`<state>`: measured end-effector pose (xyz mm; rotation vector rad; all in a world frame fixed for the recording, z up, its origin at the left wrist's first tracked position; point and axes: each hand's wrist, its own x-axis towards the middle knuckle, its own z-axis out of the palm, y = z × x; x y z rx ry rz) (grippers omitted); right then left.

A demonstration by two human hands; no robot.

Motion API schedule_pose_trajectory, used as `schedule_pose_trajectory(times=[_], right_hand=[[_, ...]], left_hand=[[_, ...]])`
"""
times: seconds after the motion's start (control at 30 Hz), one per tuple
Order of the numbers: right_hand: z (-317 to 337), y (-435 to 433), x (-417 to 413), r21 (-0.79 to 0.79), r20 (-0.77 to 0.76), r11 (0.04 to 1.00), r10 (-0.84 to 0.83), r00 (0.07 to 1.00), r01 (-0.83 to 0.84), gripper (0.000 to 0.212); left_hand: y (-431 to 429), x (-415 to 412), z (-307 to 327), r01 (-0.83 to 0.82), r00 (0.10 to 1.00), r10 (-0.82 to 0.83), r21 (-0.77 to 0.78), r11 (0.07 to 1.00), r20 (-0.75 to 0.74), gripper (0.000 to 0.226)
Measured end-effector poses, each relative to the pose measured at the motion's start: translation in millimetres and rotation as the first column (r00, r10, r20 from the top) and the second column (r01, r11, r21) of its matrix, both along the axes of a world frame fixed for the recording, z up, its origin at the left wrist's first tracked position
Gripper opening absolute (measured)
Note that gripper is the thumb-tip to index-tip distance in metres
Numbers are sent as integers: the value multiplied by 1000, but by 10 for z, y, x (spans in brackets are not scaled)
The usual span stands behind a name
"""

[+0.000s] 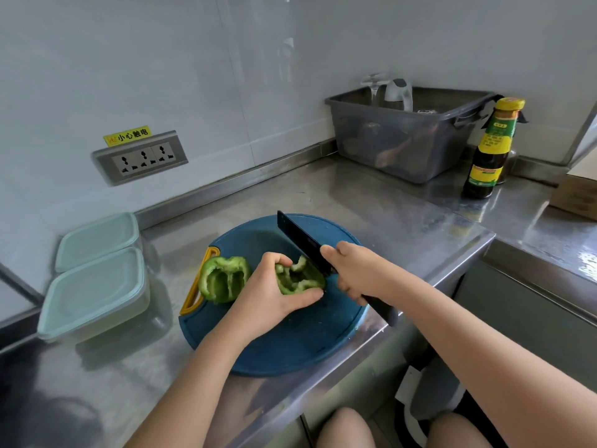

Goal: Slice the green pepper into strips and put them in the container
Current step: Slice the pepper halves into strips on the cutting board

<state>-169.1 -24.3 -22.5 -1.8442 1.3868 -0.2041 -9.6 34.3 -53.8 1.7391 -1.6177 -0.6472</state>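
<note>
A round blue cutting board [290, 347] with a yellow handle lies on the steel counter. On it, one green pepper half [223, 279] lies hollow side up at the left. My left hand [274, 295] grips the other pepper half [300, 278] with curled fingers and thumb. My right hand [358, 270] holds a black knife [303, 242] by its handle, the blade resting against the right edge of the held half. Two lidded pale green containers [97, 295] [98, 240] stand to the left of the board.
A grey plastic tub [410, 137] with glassware stands at the back right beside a dark sauce bottle [491, 150]. A socket strip [142, 158] is on the wall. The counter edge runs close under the board; a cardboard box [578, 192] sits far right.
</note>
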Motion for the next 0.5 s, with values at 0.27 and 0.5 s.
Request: schedule_pose_trajectory(times=[0.27,0.5], right_hand=[[-92,633,-286,-406,72,914,14,997,16,37],[-288,1051,-302,-487,-75,873,-13,997,-25,34]], left_hand=[[-19,9,-27,-17,1000,17,3,1000,10,65],[-83,14,-137,-21,997,22,-11,1000,79,64]])
